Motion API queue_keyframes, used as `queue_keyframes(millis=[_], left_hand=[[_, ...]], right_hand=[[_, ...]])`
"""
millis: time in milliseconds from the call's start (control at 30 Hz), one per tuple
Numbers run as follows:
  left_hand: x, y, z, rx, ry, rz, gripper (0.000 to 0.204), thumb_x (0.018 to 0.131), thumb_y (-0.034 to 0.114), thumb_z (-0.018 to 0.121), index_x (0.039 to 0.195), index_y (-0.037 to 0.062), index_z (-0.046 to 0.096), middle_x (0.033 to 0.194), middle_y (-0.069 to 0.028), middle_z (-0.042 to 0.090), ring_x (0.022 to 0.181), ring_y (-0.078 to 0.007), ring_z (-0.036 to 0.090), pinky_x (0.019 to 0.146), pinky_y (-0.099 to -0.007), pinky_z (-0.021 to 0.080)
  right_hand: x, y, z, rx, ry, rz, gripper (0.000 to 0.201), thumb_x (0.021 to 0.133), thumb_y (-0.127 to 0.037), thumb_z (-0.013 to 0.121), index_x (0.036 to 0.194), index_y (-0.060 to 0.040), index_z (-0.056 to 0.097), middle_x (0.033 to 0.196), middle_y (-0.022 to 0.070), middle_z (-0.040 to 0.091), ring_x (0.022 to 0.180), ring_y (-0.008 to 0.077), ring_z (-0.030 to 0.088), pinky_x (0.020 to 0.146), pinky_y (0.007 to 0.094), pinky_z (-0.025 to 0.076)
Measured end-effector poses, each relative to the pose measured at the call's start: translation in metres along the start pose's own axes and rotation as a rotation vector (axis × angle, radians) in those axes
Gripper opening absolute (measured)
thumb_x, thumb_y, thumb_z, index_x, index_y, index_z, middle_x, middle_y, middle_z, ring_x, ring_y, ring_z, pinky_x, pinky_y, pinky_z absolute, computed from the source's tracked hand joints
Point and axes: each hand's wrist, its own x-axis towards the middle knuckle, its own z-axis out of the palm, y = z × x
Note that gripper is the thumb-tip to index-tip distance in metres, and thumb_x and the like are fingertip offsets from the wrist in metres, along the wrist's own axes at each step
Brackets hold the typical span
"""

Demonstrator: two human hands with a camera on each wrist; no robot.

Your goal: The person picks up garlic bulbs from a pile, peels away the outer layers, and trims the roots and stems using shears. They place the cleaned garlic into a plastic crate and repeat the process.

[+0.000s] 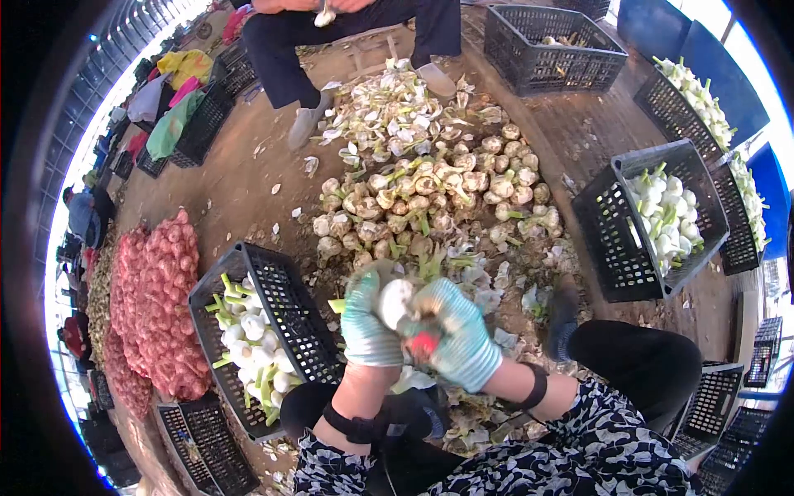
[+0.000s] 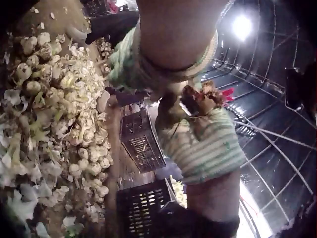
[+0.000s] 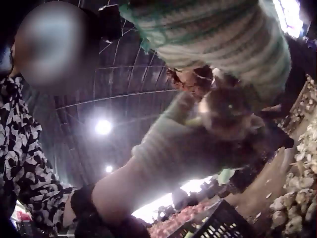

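Both hands wear white-and-green striped knit gloves and meet over the floor in front of the lap. The left hand (image 1: pixel 368 326) holds a white, peeled garlic bulb (image 1: pixel 395 302), its green stem (image 1: pixel 337 306) sticking out to the left. Close against the bulb, the right hand (image 1: pixel 463 335) grips a small tool with a red handle (image 1: pixel 424 343); its working end is hidden by fingers and blur. Brown, ragged root trimmings (image 2: pixel 210 94) show at the right hand's fingers in the left wrist view. The bulb (image 3: pixel 225 114) appears blurred between the hands in the right wrist view.
A heap of untrimmed garlic (image 1: pixel 430 194) and loose peelings (image 1: pixel 385 112) lies ahead. Black crates of white bulbs stand left (image 1: pixel 289 314) and right (image 1: pixel 608 231). Red net sacks (image 1: pixel 161 302) lie farther left. Another person (image 1: pixel 347 33) sits opposite, holding a bulb.
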Motion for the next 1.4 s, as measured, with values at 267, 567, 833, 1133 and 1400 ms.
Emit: queue_keyframes(millis=[267, 567, 833, 1133, 1400], left_hand=[[0.017, 0.014, -0.023, -0.304, -0.054, -0.073, 0.033, 0.069, 0.001, 0.050, 0.102, 0.0032, 0.053, 0.085, -0.0090, 0.057, 0.061, -0.0211, 0.055, 0.059, -0.0322, 0.049], [0.016, -0.008, -0.002, 0.093, 0.039, 0.058, 0.028, 0.078, 0.006, 0.046, 0.106, 0.0011, 0.050, 0.076, -0.0070, 0.056, 0.060, -0.0175, 0.052, 0.058, -0.0335, 0.048], [0.016, -0.038, 0.016, 0.589, -0.001, 0.387, 0.058, 0.075, 0.019, 0.060, 0.124, 0.0002, 0.034, 0.106, -0.0058, 0.045, 0.092, -0.0131, 0.044, 0.081, -0.0254, 0.036], [0.035, -0.044, -0.003, 0.379, 0.041, -0.125, 0.038, 0.074, 0.016, 0.057, 0.108, 0.0012, 0.049, 0.087, -0.0045, 0.052, 0.072, -0.0143, 0.050, 0.065, -0.0290, 0.042], [0.033, -0.047, -0.006, 0.561, 0.029, -0.149, 0.036, 0.077, 0.010, 0.053, 0.111, -0.0002, 0.047, 0.091, -0.0059, 0.053, 0.075, -0.0150, 0.053, 0.068, -0.0277, 0.044]], right_hand=[[-0.015, 0.110, -0.051, -0.193, -0.268, 0.700, 0.024, 0.073, -0.011, 0.056, 0.096, -0.0059, 0.056, 0.090, 0.0133, 0.059, 0.075, 0.0235, 0.056, 0.068, 0.0310, 0.045], [-0.006, 0.064, -0.025, 0.771, -0.294, 0.592, 0.064, 0.063, -0.006, 0.067, 0.120, -0.0020, 0.036, 0.098, 0.0110, 0.057, 0.089, 0.0189, 0.054, 0.078, 0.0279, 0.043], [0.024, 0.074, -0.113, 1.740, 0.447, 0.729, 0.031, 0.081, -0.019, 0.047, 0.104, 0.0004, 0.043, 0.096, 0.0151, 0.052, 0.074, 0.0226, 0.055, 0.071, 0.0325, 0.048], [0.031, 0.246, -0.165, 0.276, 0.169, 0.818, 0.042, 0.081, -0.027, 0.049, 0.117, -0.0074, 0.039, 0.107, 0.0132, 0.049, 0.089, 0.0281, 0.053, 0.069, 0.0363, 0.047], [0.013, 0.302, -0.120, -1.142, -0.129, 1.167, 0.032, 0.071, -0.013, 0.062, 0.102, -0.0100, 0.052, 0.107, 0.0138, 0.050, 0.097, 0.0285, 0.051, 0.072, 0.0360, 0.045]])
